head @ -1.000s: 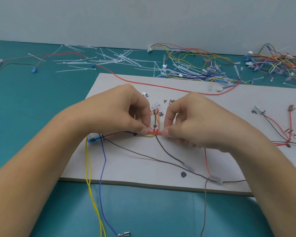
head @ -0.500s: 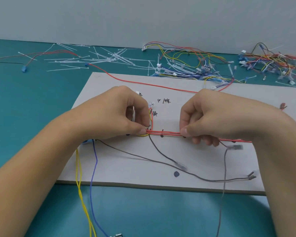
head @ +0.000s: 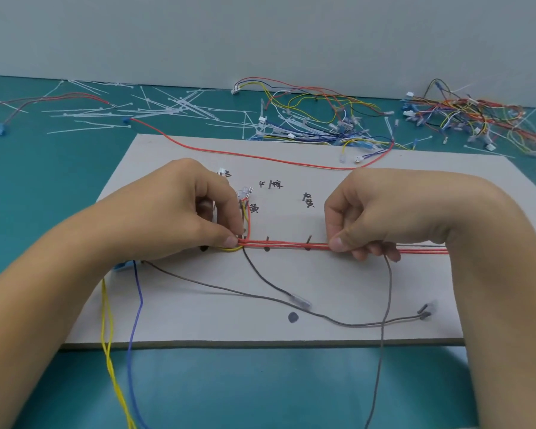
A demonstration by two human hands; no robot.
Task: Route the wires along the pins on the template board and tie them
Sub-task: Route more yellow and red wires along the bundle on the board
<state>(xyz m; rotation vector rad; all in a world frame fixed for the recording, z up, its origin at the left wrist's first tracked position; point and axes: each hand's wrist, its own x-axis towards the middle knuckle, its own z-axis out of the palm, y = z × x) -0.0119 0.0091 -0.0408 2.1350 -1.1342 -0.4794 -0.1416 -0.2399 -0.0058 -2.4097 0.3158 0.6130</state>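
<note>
A bundle of red wires [head: 287, 244] lies stretched in a straight line across the middle of the template board [head: 338, 289], passing just beside two dark pins [head: 267, 242] that stand between the hands. We see the left hand [head: 180, 212] pinching the bundle between thumb and forefinger, its grip clamped on the red wires where they bend up toward small clear connectors [head: 244, 192]. The right hand [head: 381, 212] pinches the same bundle further toward the board's right side, its grip also clamped on it, and the red wires run on past the wrist.

On the board's near half we find a grey wire [head: 353, 324] curving to a metal terminal. Yellow wires [head: 105, 317] and a blue wire [head: 140, 305] trail off the board's near-left edge onto the teal desk [head: 260, 391]. A loose red wire [head: 229, 153] crosses the board's far side. Beyond the board's far-left corner lie scattered white cable ties [head: 167, 106], and beyond its far edge we make out heaps of coloured wire harnesses [head: 322, 119].
</note>
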